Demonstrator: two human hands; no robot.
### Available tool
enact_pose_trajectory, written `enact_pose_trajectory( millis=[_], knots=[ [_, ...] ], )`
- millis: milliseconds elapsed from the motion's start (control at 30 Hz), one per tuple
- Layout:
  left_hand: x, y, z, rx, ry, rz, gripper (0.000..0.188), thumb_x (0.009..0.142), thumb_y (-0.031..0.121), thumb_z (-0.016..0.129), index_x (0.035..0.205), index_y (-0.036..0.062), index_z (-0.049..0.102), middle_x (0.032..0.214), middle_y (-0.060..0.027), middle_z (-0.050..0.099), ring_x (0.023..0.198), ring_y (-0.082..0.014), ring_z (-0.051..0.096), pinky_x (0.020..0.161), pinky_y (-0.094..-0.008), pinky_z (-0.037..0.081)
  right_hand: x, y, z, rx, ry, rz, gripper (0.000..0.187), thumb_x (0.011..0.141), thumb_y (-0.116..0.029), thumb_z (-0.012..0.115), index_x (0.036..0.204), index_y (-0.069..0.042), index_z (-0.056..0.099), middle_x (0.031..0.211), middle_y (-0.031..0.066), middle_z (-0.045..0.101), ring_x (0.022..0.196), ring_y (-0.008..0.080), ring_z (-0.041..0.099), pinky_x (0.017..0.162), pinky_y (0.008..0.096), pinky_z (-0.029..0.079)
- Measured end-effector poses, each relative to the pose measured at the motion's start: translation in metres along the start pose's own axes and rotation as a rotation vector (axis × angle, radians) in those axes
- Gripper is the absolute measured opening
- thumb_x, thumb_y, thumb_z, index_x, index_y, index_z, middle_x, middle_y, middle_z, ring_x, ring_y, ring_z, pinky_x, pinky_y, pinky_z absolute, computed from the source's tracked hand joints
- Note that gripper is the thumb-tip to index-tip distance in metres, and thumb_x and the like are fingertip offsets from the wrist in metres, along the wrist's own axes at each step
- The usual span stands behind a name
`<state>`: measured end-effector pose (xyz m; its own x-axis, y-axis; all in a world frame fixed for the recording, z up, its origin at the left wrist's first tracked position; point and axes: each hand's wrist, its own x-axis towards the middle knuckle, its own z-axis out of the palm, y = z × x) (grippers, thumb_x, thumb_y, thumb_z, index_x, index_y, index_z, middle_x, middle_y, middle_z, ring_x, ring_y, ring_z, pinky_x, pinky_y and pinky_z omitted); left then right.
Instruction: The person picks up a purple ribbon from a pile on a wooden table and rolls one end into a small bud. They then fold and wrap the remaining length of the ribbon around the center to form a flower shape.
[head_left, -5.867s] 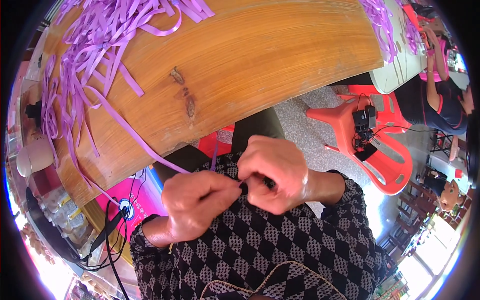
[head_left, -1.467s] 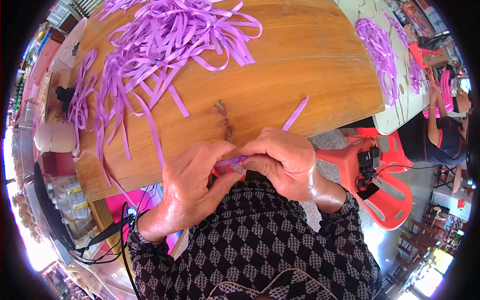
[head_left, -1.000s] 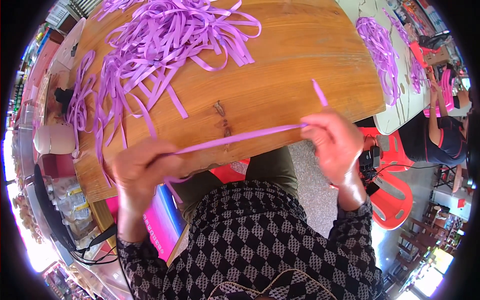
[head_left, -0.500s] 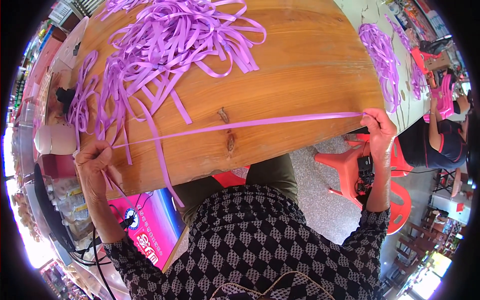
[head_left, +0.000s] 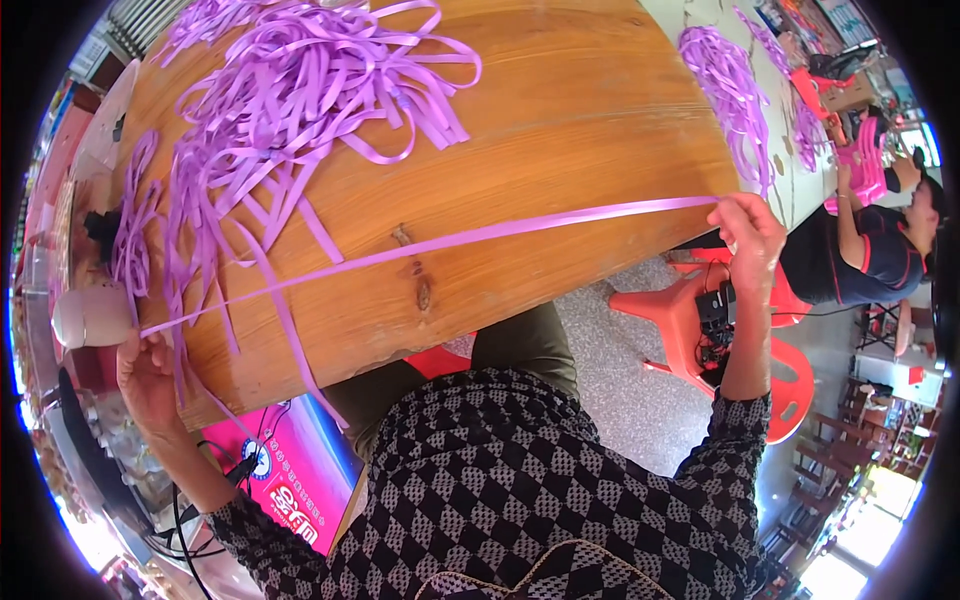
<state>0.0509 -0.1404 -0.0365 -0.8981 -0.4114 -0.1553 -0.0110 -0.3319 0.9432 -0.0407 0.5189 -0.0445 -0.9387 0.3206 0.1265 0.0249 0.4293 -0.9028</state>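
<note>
A narrow purple ribbon [head_left: 450, 240] is drawn nearly straight across the front of the wooden table, between my two hands. My right hand [head_left: 752, 240] pinches its right end just beyond the table's edge. At the left edge, next to a pale rounded object [head_left: 92, 317], my left hand [head_left: 150, 375] is closed on the ribbon's other part; its fingertips are partly hidden. A large tangled heap of purple ribbons [head_left: 290, 90] lies on the table's far left, with loose strands hanging toward me. One strand [head_left: 290, 340] crosses under the stretched ribbon and drops over the front edge.
More purple ribbons [head_left: 725, 90] lie on a pale tabletop beyond the wooden table [head_left: 570, 110]. Red plastic stools [head_left: 665, 315] stand at right, one bearing a black device with cables. A person in dark clothes [head_left: 860, 240] sits farther right. A pink printed panel [head_left: 300, 470] and black cables are at lower left.
My left hand has moved left and slightly down, its fingers turned upward along the ribbon. My right hand still holds its end. The whole view has shifted a little.
</note>
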Motion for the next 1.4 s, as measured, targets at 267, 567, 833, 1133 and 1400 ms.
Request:
enact_pose_trajectory(
  millis=[267, 567, 833, 1133, 1400],
  knots=[
    [0.006, -0.012, 0.011, -0.757, -0.281, -0.197, 0.016, 0.083, 0.003, 0.051, 0.096, -0.0028, 0.045, 0.097, -0.0128, 0.048, 0.069, -0.0159, 0.044, 0.048, -0.0263, 0.033, -0.004, 0.008, 0.006, 1.053, -0.087, 0.387, 0.018, 0.087, -0.011, 0.053, 0.097, 0.004, 0.057, 0.083, 0.0097, 0.060, 0.061, 0.0118, 0.048, 0.043, 0.0206, 0.032],
    [-0.002, -0.031, 0.040, -0.591, 0.163, 0.013, 0.017, 0.087, 0.008, 0.051, 0.098, -0.0051, 0.053, 0.096, -0.0145, 0.056, 0.069, -0.0171, 0.048, 0.048, -0.0266, 0.038, -0.009, -0.015, 0.025, 0.789, 0.112, 0.337, 0.016, 0.087, -0.013, 0.055, 0.094, 0.001, 0.055, 0.088, 0.0141, 0.063, 0.056, 0.0092, 0.050, 0.041, 0.0187, 0.032],
    [-0.004, -0.026, 0.073, -0.677, -0.334, -0.072, 0.020, 0.089, 0.007, 0.048, 0.104, -0.0047, 0.053, 0.099, -0.0160, 0.056, 0.068, -0.0169, 0.051, 0.052, -0.0263, 0.041, 0.016, -0.017, 0.030, 0.918, 0.008, 0.394, 0.014, 0.088, -0.011, 0.052, 0.094, 0.002, 0.054, 0.099, 0.0204, 0.062, 0.056, 0.0113, 0.051, 0.039, 0.0184, 0.033],
    [-0.012, -0.030, 0.061, -0.637, -0.140, -0.074, 0.033, 0.089, -0.002, 0.048, 0.121, -0.0066, 0.041, 0.103, -0.0143, 0.055, 0.092, -0.0210, 0.055, 0.084, -0.0295, 0.049, 0.023, 0.011, 0.015, 1.471, -0.114, 0.457, 0.019, 0.093, -0.010, 0.043, 0.097, 0.007, 0.050, 0.118, 0.0169, 0.050, 0.065, 0.0145, 0.050, 0.042, 0.0217, 0.034],
    [-0.021, -0.038, 0.061, -0.705, -0.119, -0.076, 0.021, 0.091, 0.008, 0.049, 0.109, -0.0022, 0.049, 0.097, -0.0114, 0.055, 0.084, -0.0192, 0.054, 0.073, -0.0295, 0.047, 0.025, 0.008, 0.017, 1.264, -0.090, 0.372, 0.019, 0.093, -0.010, 0.045, 0.100, 0.006, 0.051, 0.112, 0.0164, 0.054, 0.063, 0.0127, 0.048, 0.043, 0.0214, 0.035]
  ],
)
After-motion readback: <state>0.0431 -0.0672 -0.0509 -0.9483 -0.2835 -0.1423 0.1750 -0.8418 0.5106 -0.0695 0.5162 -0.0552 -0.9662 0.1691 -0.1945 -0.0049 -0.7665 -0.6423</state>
